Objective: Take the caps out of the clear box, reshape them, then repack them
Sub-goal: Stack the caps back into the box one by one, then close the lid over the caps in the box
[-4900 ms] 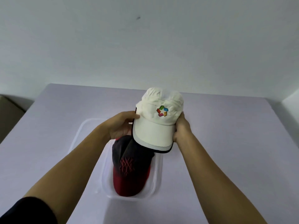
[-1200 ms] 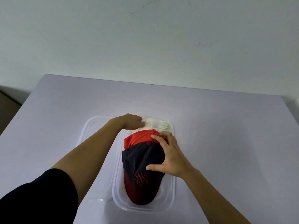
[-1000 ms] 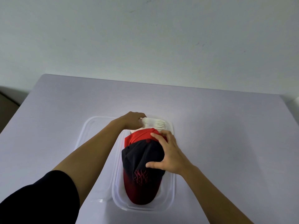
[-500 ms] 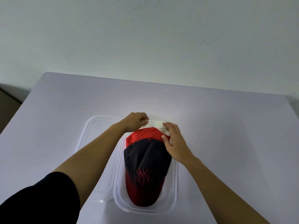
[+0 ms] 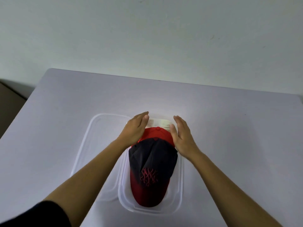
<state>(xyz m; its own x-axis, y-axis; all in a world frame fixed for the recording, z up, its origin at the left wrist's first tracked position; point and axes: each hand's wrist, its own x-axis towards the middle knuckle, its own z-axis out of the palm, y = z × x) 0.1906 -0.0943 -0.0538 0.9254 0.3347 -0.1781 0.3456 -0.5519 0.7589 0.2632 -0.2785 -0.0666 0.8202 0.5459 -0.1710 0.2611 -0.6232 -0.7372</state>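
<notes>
The clear box (image 5: 179, 199) stands on the table near me and holds stacked caps. On top lies a black cap with a red brim and a red stitched logo (image 5: 151, 163). A red cap (image 5: 158, 134) shows behind it, and a white cap (image 5: 159, 124) peeks out at the far end. My left hand (image 5: 135, 131) is flat and open over the left side of the red cap. My right hand (image 5: 182, 136) is open on the right side, fingers straight. Neither hand grips anything.
The clear lid (image 5: 96, 145) lies flat on the table just left of the box, partly under my left arm. The pale table (image 5: 237, 128) ends at a white wall behind. A brown box edge (image 5: 8, 99) shows at the far left.
Both hands have let go of the white cap and opened flat on either side of the stack. Earlier the white cap was held up above the box; it now lies under the other caps.
</notes>
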